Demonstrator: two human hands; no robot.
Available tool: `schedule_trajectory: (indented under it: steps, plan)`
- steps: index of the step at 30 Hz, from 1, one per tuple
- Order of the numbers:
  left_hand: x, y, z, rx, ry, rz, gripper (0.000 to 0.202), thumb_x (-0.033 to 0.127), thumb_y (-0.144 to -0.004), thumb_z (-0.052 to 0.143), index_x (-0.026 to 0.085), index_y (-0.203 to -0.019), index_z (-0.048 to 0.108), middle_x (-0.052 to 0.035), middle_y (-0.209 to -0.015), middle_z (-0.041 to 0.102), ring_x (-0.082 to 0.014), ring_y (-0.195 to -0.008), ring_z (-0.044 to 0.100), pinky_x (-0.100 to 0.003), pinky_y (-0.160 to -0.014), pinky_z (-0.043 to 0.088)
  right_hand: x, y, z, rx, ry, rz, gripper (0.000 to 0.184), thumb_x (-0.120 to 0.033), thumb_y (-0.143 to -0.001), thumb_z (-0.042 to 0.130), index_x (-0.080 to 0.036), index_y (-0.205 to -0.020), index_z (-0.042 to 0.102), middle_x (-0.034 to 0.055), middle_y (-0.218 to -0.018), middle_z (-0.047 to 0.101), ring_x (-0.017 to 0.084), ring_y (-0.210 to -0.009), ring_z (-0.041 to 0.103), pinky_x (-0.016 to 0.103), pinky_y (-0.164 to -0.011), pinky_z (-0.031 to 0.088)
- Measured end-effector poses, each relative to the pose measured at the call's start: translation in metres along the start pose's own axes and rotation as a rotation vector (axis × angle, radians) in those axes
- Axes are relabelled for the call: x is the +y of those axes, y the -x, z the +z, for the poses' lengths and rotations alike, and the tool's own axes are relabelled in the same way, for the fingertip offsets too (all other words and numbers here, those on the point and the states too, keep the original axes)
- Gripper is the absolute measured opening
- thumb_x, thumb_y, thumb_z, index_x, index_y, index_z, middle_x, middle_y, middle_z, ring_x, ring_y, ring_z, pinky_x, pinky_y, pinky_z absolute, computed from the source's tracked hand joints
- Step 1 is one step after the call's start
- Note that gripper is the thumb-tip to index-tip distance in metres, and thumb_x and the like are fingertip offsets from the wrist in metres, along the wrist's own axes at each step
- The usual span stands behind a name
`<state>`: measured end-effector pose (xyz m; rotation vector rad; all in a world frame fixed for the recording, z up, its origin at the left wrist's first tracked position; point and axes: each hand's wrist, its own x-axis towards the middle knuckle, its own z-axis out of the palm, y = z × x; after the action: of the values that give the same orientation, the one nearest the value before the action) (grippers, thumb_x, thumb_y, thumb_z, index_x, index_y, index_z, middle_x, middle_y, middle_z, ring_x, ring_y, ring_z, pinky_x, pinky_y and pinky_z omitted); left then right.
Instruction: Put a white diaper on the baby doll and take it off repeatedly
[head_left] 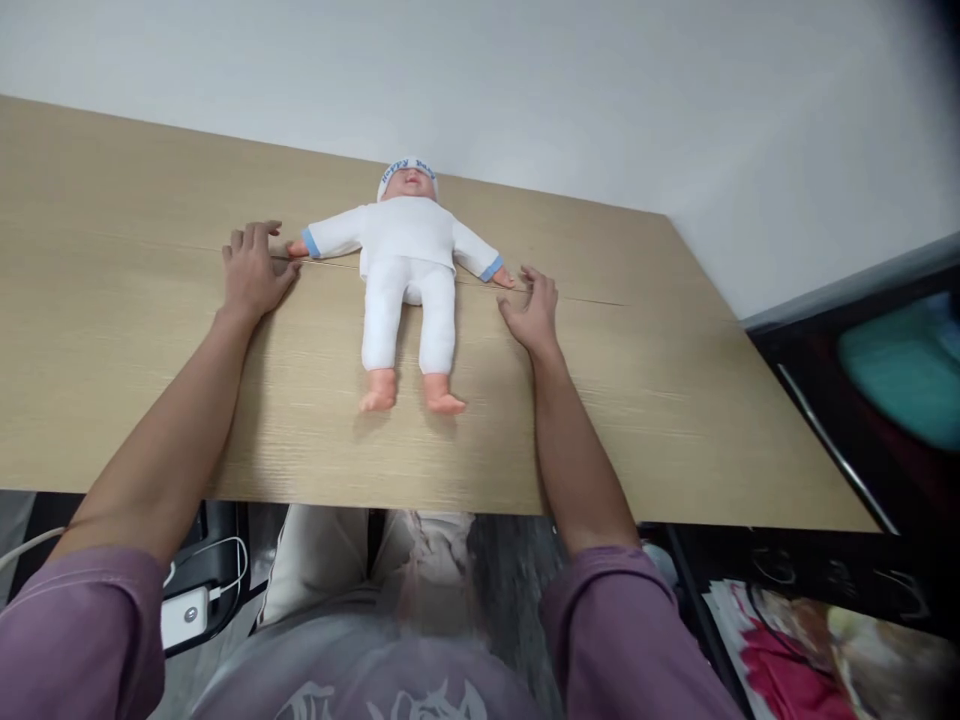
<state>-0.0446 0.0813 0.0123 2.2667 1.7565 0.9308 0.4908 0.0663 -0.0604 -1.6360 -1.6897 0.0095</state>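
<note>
A baby doll (409, 235) lies on its back on the wooden table, dressed in a white top and white trousers with blue cuffs. A white cap (409, 168) with blue lettering covers its head down over the eyes. Both doll arms stretch out sideways, and its bare feet point toward me. My left hand (253, 268) rests on the table with thumb and fingers apart around the doll's hand at the left; whether they touch I cannot tell. Just beyond the doll's other hand, my right hand (534, 310) lies on the tabletop, fingers loosely curved and apart, holding nothing.
The light wooden table (637, 400) has a thin seam across it and meets a white wall (525, 100) behind. Below its front edge at left, a white device (184, 617) with a cable sits on a dark chair. Dark shelving with pink cloth (787, 670) stands at lower right.
</note>
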Motion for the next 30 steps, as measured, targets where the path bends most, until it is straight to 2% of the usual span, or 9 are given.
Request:
schedule_trajectory:
  steps: [4, 8, 12, 15, 17, 18, 22, 26, 30]
  plan:
    - [0.024, 0.031, 0.007, 0.165, -0.037, -0.065, 0.068, 0.066, -0.109, 0.062, 0.005, -0.139, 0.061, -0.0261, -0.168, 0.053, -0.0301, -0.164, 0.035, -0.049, -0.108, 0.021, -0.048, 0.043, -0.018, 0.019, 0.054, 0.057, 0.071, -0.032, -0.088, 0.068, -0.015, -0.156, 0.053, 0.0257, -0.16, 0.062, 0.04, -0.151, 0.054, 0.066, -0.132, 0.041]
    - [0.084, 0.097, 0.004, 0.115, -0.1, -0.083, 0.067, 0.035, -0.107, 0.052, 0.008, -0.167, 0.044, -0.0327, -0.178, 0.043, -0.0496, -0.159, 0.041, -0.069, -0.126, 0.029, -0.117, 0.113, -0.051, 0.076, 0.046, 0.065, 0.059, -0.034, -0.098, 0.06, -0.02, -0.155, 0.058, 0.0228, -0.151, 0.069, 0.04, -0.143, 0.061, 0.068, -0.128, 0.047]
    - [0.15, 0.238, -0.009, -0.016, -0.003, -0.052, 0.059, 0.029, -0.103, 0.05, 0.021, -0.162, 0.057, -0.0237, -0.17, 0.055, -0.0482, -0.156, 0.05, -0.07, -0.128, 0.036, -0.163, 0.244, -0.097, 0.161, -0.056, -0.008, 0.054, -0.043, -0.106, 0.064, -0.046, -0.16, 0.06, 0.0122, -0.151, 0.074, 0.042, -0.144, 0.068, 0.076, -0.125, 0.051]
    - [0.173, 0.361, -0.005, -0.278, 0.249, -0.04, 0.033, 0.04, -0.099, 0.06, 0.037, -0.126, 0.077, -0.0174, -0.127, 0.078, -0.0455, -0.118, 0.071, -0.07, -0.112, 0.051, -0.162, 0.356, -0.117, 0.106, -0.17, -0.029, 0.061, -0.046, -0.096, 0.079, -0.081, -0.142, 0.059, -0.0039, -0.121, 0.084, 0.045, -0.111, 0.081, 0.079, -0.101, 0.062]
    - [0.177, 0.422, 0.006, -0.453, 0.397, -0.11, 0.026, 0.043, -0.097, 0.063, 0.039, -0.116, 0.08, -0.0158, -0.118, 0.08, -0.0447, -0.111, 0.073, -0.068, -0.105, 0.056, -0.154, 0.414, -0.118, -0.001, -0.264, 0.115, 0.053, -0.05, -0.093, 0.082, -0.082, -0.131, 0.064, -0.0069, -0.115, 0.084, 0.045, -0.107, 0.082, 0.078, -0.099, 0.064]
    - [0.178, 0.442, 0.014, -0.49, 0.446, -0.183, 0.029, 0.043, -0.098, 0.063, 0.039, -0.121, 0.079, -0.0155, -0.123, 0.08, -0.0447, -0.116, 0.072, -0.067, -0.108, 0.056, -0.152, 0.434, -0.116, -0.057, -0.29, 0.249, 0.047, -0.053, -0.092, 0.084, -0.074, -0.131, 0.069, -0.0044, -0.12, 0.084, 0.045, -0.113, 0.082, 0.077, -0.103, 0.064]
    - [0.182, 0.461, 0.058, -0.545, 0.692, -0.523, 0.04, 0.065, -0.097, 0.073, 0.036, -0.126, 0.075, -0.0127, -0.134, 0.077, -0.043, -0.134, 0.07, -0.062, -0.123, 0.052, -0.152, 0.466, -0.098, -0.167, -0.383, 0.717, 0.056, -0.08, -0.081, 0.083, -0.041, -0.12, 0.076, 0.0042, -0.111, 0.082, 0.042, -0.104, 0.083, 0.066, -0.099, 0.068]
    - [0.204, 0.436, 0.103, -0.685, 1.06, -0.788, 0.076, 0.091, -0.062, 0.091, 0.031, -0.104, 0.071, -0.0102, -0.11, 0.077, -0.0433, -0.125, 0.074, -0.057, -0.122, 0.054, -0.167, 0.451, -0.085, -0.32, -0.549, 0.885, 0.072, -0.093, -0.07, 0.084, -0.034, -0.109, 0.075, 0.0022, -0.103, 0.084, 0.038, -0.108, 0.084, 0.053, -0.094, 0.07]
    - [0.235, 0.429, 0.099, -0.732, 1.15, -0.872, 0.093, 0.094, -0.051, 0.094, 0.028, -0.113, 0.071, -0.0152, -0.12, 0.08, -0.0458, -0.13, 0.075, -0.056, -0.116, 0.059, -0.192, 0.432, -0.105, -0.467, -0.818, 0.963, 0.08, -0.088, -0.069, 0.092, -0.027, -0.119, 0.079, 0.0104, -0.109, 0.088, 0.04, -0.102, 0.086, 0.053, -0.089, 0.072]
